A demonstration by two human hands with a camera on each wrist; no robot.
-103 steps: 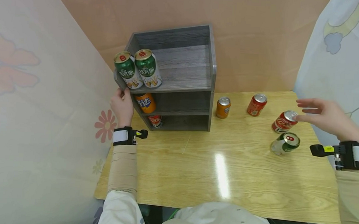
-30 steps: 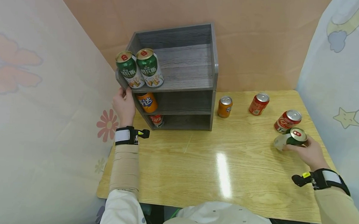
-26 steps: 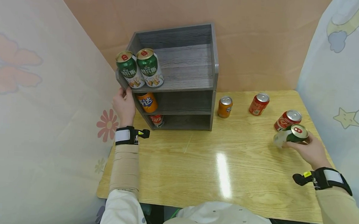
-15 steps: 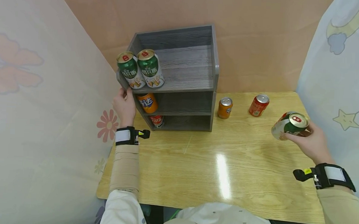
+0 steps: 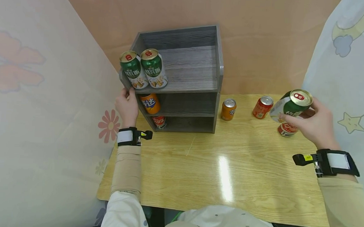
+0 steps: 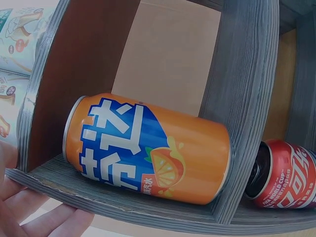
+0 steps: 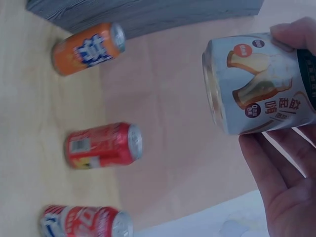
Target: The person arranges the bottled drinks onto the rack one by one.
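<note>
My right hand (image 5: 318, 128) holds a green and white drink can (image 5: 289, 106), raised above the table and tilted, thumb on the near side. In the right wrist view the same can (image 7: 264, 84) shows its white lower half. Over at the grey wooden shelf (image 5: 190, 68), my left hand (image 5: 126, 108) grips the left side panel. Two matching green and white cans (image 5: 153, 70) stand on the top level. Below them are an orange soda can (image 6: 192, 153) on the middle level and a red cola can (image 6: 289, 173) on the bottom one.
An orange can (image 5: 228, 110) stands on the wooden table (image 5: 182, 174) just right of the shelf. Farther right is a red can (image 5: 262, 108). Another red can (image 5: 287, 129) is partly hidden under the held can. Patterned sheets hang at both sides.
My right hand has moved from beside the red can to the green and white can, gripped it and lifted it up and away over that red can. The left hand keeps its place.
</note>
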